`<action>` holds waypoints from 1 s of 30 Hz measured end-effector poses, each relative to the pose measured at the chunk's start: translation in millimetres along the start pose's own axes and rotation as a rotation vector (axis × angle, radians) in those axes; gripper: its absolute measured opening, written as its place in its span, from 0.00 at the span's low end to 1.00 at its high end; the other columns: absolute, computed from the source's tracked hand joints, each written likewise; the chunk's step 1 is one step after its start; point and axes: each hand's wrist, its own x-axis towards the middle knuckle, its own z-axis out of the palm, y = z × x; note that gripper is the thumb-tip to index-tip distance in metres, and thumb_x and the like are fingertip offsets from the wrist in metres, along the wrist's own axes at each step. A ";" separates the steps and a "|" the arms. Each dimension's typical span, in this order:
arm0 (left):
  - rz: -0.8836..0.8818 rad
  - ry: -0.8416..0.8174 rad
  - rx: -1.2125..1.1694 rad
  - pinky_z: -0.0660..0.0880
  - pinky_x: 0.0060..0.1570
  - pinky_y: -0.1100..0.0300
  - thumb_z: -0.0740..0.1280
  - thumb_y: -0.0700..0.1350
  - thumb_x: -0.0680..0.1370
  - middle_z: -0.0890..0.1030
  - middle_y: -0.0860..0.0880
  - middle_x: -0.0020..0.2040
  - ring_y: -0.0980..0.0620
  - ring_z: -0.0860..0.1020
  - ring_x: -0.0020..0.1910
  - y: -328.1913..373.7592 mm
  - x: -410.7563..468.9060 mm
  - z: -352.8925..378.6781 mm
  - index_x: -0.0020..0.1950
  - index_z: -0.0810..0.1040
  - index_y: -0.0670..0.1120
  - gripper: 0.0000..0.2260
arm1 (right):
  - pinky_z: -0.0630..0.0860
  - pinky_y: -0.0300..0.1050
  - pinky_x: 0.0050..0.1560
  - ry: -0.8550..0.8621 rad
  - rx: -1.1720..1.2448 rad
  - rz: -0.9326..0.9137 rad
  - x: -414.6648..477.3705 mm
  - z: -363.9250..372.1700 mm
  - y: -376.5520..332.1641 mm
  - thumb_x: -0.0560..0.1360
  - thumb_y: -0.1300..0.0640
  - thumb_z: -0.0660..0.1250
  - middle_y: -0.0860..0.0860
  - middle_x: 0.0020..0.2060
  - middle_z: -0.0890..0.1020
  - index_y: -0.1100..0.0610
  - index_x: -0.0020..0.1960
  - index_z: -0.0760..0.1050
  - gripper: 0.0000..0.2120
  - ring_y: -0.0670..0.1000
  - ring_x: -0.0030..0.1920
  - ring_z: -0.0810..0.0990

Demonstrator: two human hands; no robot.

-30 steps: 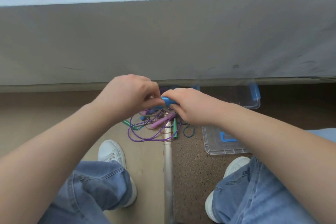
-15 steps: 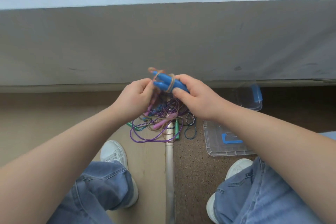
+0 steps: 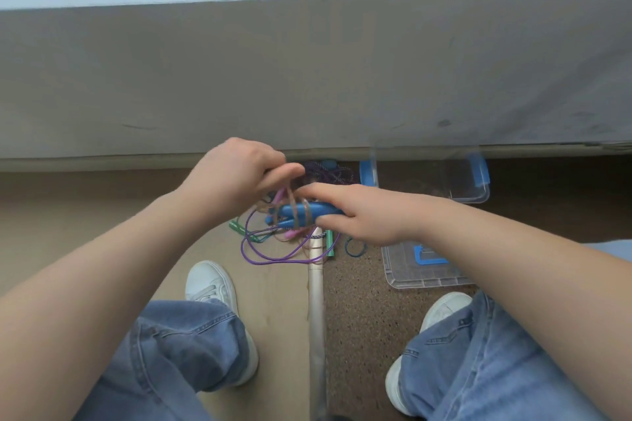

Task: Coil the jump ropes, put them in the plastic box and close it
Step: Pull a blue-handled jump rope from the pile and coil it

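Observation:
My right hand (image 3: 362, 212) grips a pair of blue jump-rope handles (image 3: 301, 212) lying sideways, with a translucent rope wound around them. My left hand (image 3: 236, 174) pinches that translucent rope (image 3: 289, 193) just above the handles. Below them on the floor lies a tangle of other ropes: a purple one (image 3: 270, 258), green handles (image 3: 330, 243) and a pink handle. A clear plastic box (image 3: 472, 193) with blue latches stands open by the wall at right. Its clear lid (image 3: 420, 275) lies flat on the floor in front of it.
A grey wall with a ledge (image 3: 307, 79) rises right behind the ropes. A metal floor strip (image 3: 316, 318) runs between my two white shoes (image 3: 210, 284), dividing beige floor from speckled brown floor. My jeans-clad knees fill the bottom corners.
Both hands dropped lower with the blue handles, which swung from pointing up-left to lying sideways. My left hand rose above them, pulling the translucent rope around the handles.

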 end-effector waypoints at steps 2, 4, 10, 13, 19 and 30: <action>-0.092 -0.025 -0.149 0.65 0.32 0.67 0.59 0.58 0.81 0.73 0.55 0.24 0.58 0.71 0.27 -1.5 -1.3 1.2 0.26 0.69 0.57 0.23 | 0.75 0.49 0.61 -0.003 0.132 -0.059 -1.3 -3.0 -7.1 0.83 0.54 0.61 0.43 0.63 0.77 0.41 0.74 0.63 0.21 0.41 0.58 0.79; -0.191 -0.079 -0.255 0.62 0.29 0.66 0.61 0.54 0.83 0.69 0.54 0.22 0.56 0.66 0.25 2.7 -1.3 6.3 0.26 0.68 0.51 0.24 | 0.77 0.50 0.62 -0.019 0.220 -0.100 -1.7 -4.0 -10.9 0.83 0.56 0.62 0.47 0.64 0.78 0.44 0.74 0.64 0.21 0.45 0.60 0.79; -0.491 0.000 -0.405 0.67 0.32 0.60 0.56 0.49 0.83 0.77 0.53 0.31 0.57 0.73 0.30 11.0 -4.1 27.7 0.42 0.73 0.50 0.12 | 0.71 0.38 0.40 0.293 0.545 0.020 6.6 -5.3 0.9 0.81 0.63 0.62 0.42 0.38 0.80 0.53 0.67 0.71 0.15 0.39 0.34 0.74; -0.425 -0.099 -0.384 0.67 0.34 0.63 0.54 0.48 0.83 0.79 0.52 0.32 0.60 0.75 0.30 28.2 -7.7 31.5 0.43 0.73 0.53 0.13 | 0.70 0.39 0.40 0.461 0.453 0.115 12.7 -10.2 13.9 0.81 0.62 0.61 0.48 0.41 0.79 0.53 0.71 0.68 0.19 0.38 0.32 0.73; -0.065 -0.229 -0.034 0.67 0.31 0.55 0.57 0.56 0.80 0.71 0.51 0.27 0.49 0.71 0.29 32.0 -14.8 28.5 0.34 0.69 0.49 0.17 | 0.67 0.43 0.45 0.403 0.033 0.225 11.9 -6.8 17.1 0.82 0.56 0.60 0.47 0.51 0.79 0.46 0.73 0.66 0.21 0.50 0.45 0.77; 0.371 -0.131 0.264 0.64 0.26 0.61 0.51 0.58 0.77 0.74 0.51 0.31 0.47 0.75 0.29 16.6 -18.5 16.5 0.40 0.78 0.51 0.19 | 0.76 0.49 0.46 -0.002 -0.176 0.091 8.1 2.5 5.3 0.82 0.56 0.58 0.46 0.40 0.77 0.40 0.71 0.65 0.20 0.50 0.40 0.77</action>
